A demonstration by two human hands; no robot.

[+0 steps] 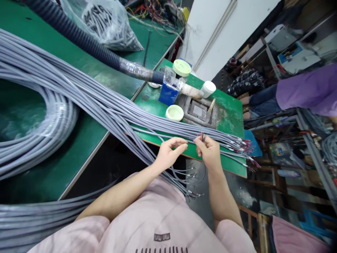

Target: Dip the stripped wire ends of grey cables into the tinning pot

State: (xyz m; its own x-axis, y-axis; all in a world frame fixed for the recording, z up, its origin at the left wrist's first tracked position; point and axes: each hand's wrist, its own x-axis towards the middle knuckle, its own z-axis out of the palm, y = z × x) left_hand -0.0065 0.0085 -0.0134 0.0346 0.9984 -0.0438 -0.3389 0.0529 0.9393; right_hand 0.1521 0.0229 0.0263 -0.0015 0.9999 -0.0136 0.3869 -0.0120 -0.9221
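My right hand (209, 151) is closed around the end of a grey cable (204, 172). Thin red and dark wires (202, 136) stick up between thumb and fingers, and the cable loops down below the hand. Just to its left, my left hand (171, 151) has thumb and forefinger brought together in a pinch; whether something small is between the tips cannot be made out. Behind both hands a thick bundle of grey cables (158, 121) runs across the bench, its stripped ends (244, 146) fanning out at the right. More cable ends (191, 193) hang in front of my body.
On the green bench (229, 112) stand a grimy square metal pot (198, 110), a green lid (174, 113), a white tub (208, 88) and a blue box (168, 93) beneath a dark hose (79, 33). Coiled cable (58, 140) lies left. Another person (302, 89) stands at right.
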